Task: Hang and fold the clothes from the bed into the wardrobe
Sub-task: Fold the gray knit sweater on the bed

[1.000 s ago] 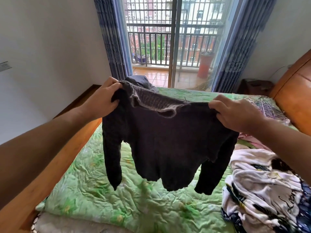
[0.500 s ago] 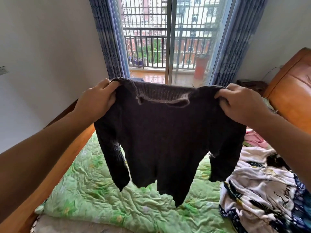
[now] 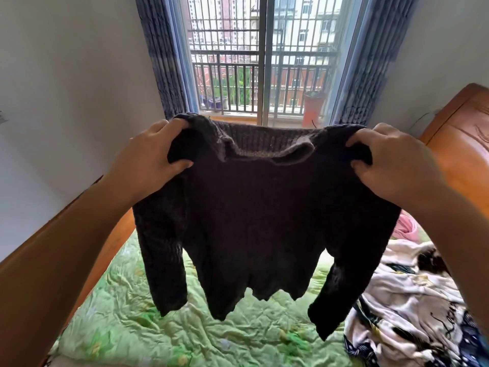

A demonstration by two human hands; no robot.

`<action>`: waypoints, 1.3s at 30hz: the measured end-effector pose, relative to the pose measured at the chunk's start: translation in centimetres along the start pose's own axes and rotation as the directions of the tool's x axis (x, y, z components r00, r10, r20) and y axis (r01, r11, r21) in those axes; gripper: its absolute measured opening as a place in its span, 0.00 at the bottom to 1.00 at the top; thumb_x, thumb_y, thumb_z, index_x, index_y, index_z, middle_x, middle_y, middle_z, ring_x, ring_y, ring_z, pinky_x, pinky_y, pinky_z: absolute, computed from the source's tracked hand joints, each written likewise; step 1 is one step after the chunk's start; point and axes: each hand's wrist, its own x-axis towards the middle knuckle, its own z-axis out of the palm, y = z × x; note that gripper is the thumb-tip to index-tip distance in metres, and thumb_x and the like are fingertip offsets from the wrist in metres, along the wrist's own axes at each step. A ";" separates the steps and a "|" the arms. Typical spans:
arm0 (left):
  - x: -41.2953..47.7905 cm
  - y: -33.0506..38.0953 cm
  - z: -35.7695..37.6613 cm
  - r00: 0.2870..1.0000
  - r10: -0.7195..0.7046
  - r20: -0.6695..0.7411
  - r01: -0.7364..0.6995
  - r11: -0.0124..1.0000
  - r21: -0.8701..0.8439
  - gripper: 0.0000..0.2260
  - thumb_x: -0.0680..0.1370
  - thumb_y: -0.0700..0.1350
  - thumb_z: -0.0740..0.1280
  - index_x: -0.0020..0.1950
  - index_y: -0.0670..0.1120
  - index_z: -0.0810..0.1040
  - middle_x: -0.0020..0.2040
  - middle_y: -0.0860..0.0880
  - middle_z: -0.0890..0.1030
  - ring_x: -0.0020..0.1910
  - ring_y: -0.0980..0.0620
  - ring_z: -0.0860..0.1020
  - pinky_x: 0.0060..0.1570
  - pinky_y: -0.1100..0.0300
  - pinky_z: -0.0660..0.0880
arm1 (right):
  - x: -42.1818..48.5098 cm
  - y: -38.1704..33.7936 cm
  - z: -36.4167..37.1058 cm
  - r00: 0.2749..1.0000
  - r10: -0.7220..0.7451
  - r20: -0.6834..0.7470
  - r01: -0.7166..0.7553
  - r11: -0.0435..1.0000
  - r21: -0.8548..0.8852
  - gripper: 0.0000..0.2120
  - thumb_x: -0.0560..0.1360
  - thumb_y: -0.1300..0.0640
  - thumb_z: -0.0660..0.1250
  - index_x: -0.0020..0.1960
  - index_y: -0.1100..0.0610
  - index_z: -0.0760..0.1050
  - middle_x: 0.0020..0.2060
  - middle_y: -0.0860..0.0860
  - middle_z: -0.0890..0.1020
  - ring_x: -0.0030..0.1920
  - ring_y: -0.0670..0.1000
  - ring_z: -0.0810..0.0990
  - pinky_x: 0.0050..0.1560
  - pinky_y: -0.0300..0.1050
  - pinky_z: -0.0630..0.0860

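1. The dark sweater (image 3: 259, 221) is held up in the air over the bed (image 3: 127, 329), front spread toward the camera. Hem and both sleeves hang free, clear of the green quilt.
2. Grip: the sweater's left shoulder is pinched by the left hand (image 3: 150, 157), fingers curled over the top edge and thumb pressed on the near face. The right shoulder is pinched the same way by the right hand (image 3: 391, 165).
3. Judged done: one garment is off the bed and opened out. No fold has been made in it and no hanger is fitted.
4. Judged left: a crumpled pile of white patterned clothes (image 3: 412, 300) lies on the near right of the bed, with a pink item (image 3: 404, 226) just beyond it. Both are unsorted.
5. No wardrobe or hangers are in view, so what has already been put away cannot be told.
6. Progress is rated as partial at best. The sweater is yet to be folded or hung, and the pile is to be worked through after that.
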 end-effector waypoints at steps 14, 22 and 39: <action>4.3 -6.7 15.2 0.894 -0.083 0.441 0.062 0.996 0.062 0.31 0.73 0.58 0.73 0.70 0.62 0.61 0.64 0.48 0.76 0.60 0.41 0.77 0.56 0.42 0.77 | 5.0 5.5 16.2 0.925 0.043 0.377 -0.049 0.999 0.006 0.18 0.78 0.57 0.66 0.67 0.44 0.73 0.57 0.51 0.74 0.54 0.60 0.79 0.49 0.53 0.77; 4.3 -12.4 34.2 0.652 -0.176 0.738 0.120 0.984 0.128 0.38 0.75 0.40 0.67 0.77 0.61 0.51 0.63 0.46 0.67 0.55 0.40 0.77 0.48 0.50 0.76 | 6.9 8.4 35.6 0.748 0.089 0.658 -0.050 0.996 -0.079 0.32 0.72 0.63 0.64 0.73 0.45 0.62 0.67 0.52 0.65 0.54 0.64 0.80 0.49 0.58 0.80; -9.0 -13.7 72.8 0.370 -0.244 0.896 0.139 0.968 0.206 0.36 0.81 0.63 0.58 0.82 0.54 0.43 0.81 0.40 0.38 0.80 0.40 0.39 0.77 0.41 0.52 | -4.9 7.7 74.4 0.412 0.126 0.902 -0.068 0.992 -0.108 0.32 0.82 0.38 0.54 0.82 0.44 0.47 0.82 0.55 0.44 0.80 0.61 0.43 0.76 0.67 0.54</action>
